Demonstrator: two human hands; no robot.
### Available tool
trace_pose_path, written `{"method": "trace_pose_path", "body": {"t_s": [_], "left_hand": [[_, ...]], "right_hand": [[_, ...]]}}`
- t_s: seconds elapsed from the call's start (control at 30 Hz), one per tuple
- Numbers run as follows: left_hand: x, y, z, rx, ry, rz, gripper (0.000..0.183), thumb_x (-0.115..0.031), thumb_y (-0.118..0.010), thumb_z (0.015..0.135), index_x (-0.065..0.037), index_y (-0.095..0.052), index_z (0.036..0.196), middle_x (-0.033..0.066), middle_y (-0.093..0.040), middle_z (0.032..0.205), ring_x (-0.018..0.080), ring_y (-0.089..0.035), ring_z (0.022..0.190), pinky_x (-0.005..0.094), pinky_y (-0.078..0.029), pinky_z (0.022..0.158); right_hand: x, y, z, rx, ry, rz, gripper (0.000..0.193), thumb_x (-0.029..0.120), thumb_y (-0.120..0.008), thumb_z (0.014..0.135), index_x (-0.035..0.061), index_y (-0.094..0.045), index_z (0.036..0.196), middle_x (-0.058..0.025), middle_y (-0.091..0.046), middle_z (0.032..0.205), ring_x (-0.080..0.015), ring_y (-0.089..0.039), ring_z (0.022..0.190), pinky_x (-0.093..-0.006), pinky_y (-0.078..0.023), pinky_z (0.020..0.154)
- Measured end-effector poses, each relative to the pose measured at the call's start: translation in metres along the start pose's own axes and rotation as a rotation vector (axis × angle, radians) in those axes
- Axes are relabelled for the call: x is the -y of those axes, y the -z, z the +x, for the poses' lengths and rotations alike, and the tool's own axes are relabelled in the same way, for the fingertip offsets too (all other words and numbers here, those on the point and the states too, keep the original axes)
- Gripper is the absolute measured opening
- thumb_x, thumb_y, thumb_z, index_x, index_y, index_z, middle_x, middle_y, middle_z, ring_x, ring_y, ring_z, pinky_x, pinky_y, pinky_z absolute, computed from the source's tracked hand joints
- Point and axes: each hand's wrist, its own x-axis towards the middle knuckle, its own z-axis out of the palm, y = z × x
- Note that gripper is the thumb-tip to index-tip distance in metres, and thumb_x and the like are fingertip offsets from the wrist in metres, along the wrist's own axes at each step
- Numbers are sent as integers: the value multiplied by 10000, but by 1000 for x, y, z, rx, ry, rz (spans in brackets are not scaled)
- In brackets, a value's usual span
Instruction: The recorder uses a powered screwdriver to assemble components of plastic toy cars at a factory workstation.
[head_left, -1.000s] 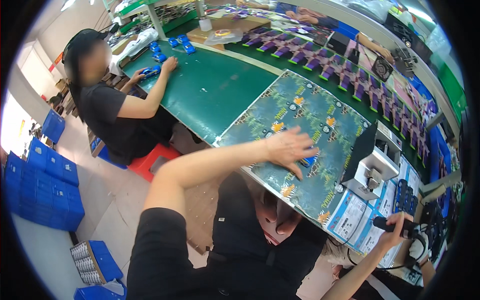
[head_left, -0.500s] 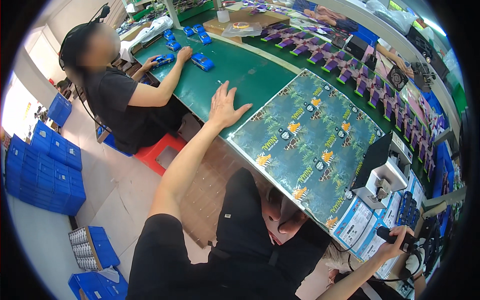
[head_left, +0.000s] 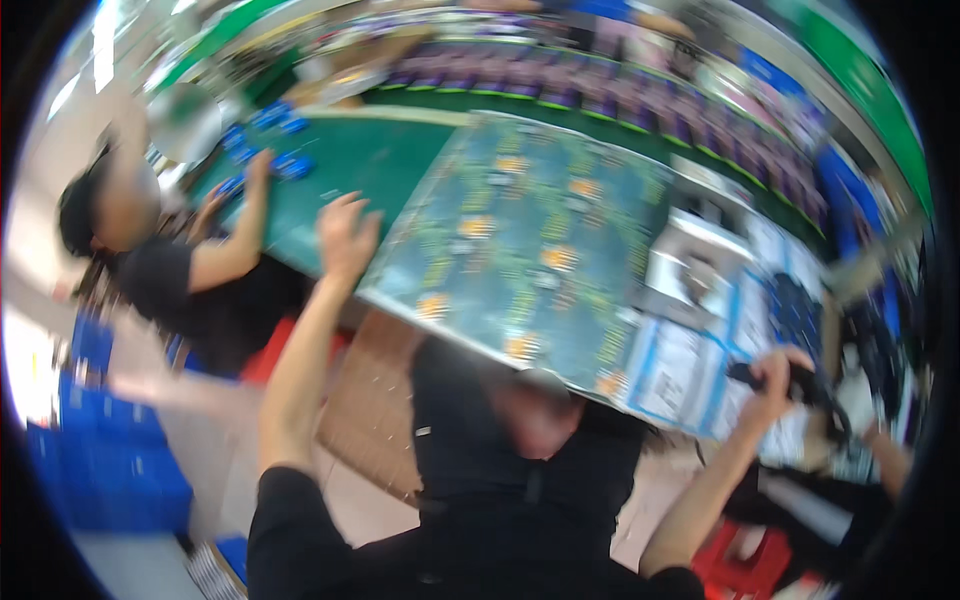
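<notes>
My left hand [head_left: 347,238] rests on the green tabletop [head_left: 400,150], its fingers apart and holding nothing, just left of a mat [head_left: 540,240] with a jungle-animal print. At the right, my right hand [head_left: 775,380] is closed around a black hand tool [head_left: 742,373]; blur hides its exact kind. Beneath that hand lie white-and-blue printed sheets [head_left: 670,375]. A white box-shaped device [head_left: 680,260] stands on the mat's right edge. Dark parts [head_left: 792,310] lie beyond my right hand, too smeared to make out.
At the left a co-worker [head_left: 190,270] on a red stool [head_left: 275,350] handles blue toy cars [head_left: 292,166]. Purple pieces [head_left: 600,95] line the far side. Blue bins [head_left: 110,460] stack on the left floor. Another red stool [head_left: 740,560] and a person's forearm [head_left: 888,460] are at right.
The whole view has swung to the right and blurred, so the table and co-worker appear further left. My left hand stays on the tabletop; my right hand still grips the black tool.
</notes>
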Motion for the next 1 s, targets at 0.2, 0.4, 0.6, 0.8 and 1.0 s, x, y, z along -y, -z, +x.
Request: {"method": "trace_pose_path", "body": {"t_s": [0.2, 0.4, 0.6, 0.8, 1.0], "left_hand": [[-214, 51, 49, -112, -181, -602, 231, 46, -668, 813, 10, -645, 1040, 187, -647, 1130, 291, -618, 1053, 364, -478, 914], [-481, -26, 103, 338, -420, -1117, 197, -58, -665, 833, 4, -661, 1020, 169, -681, 943, 334, -677, 853, 389, -536, 733], [-606, -162, 116, 884, -611, -651, 664, -638, -808, 586, -20, -759, 822, 206, -713, 944, 358, -689, 910, 444, -546, 821], [-632, -193, 105, 1100, -517, -569, 798, -655, -875, 433, -27, -760, 911, 153, -729, 995, 285, -700, 951, 369, -555, 840], [-617, -153, 122, 776, -266, -933, 607, -283, -945, 435, -2, -707, 918, 191, -709, 975, 330, -685, 964, 380, -551, 851]], "right_hand": [[8, -29, -5, 104, -65, 37, 311, -36, -787, 750, 60, -588, 968, -9, -560, 903, -64, -533, 744, -220, -455, 629], [11, -5, 5, 84, 113, -166, 252, 45, -854, 665, 47, -638, 795, -15, -597, 715, -75, -537, 618, -242, -433, 584], [6, 8, -3, -58, -85, 108, 267, -80, -666, 747, 65, -553, 941, -56, -560, 847, -138, -546, 631, -277, -478, 604], [9, -9, 2, 66, 37, 125, 114, -9, -615, 835, 19, -524, 899, -41, -504, 668, -116, -484, 566, -248, -428, 555], [0, -6, 8, 126, 82, 143, 135, 53, -604, 881, 17, -493, 950, -30, -464, 661, -122, -449, 574, -267, -402, 604]]}}
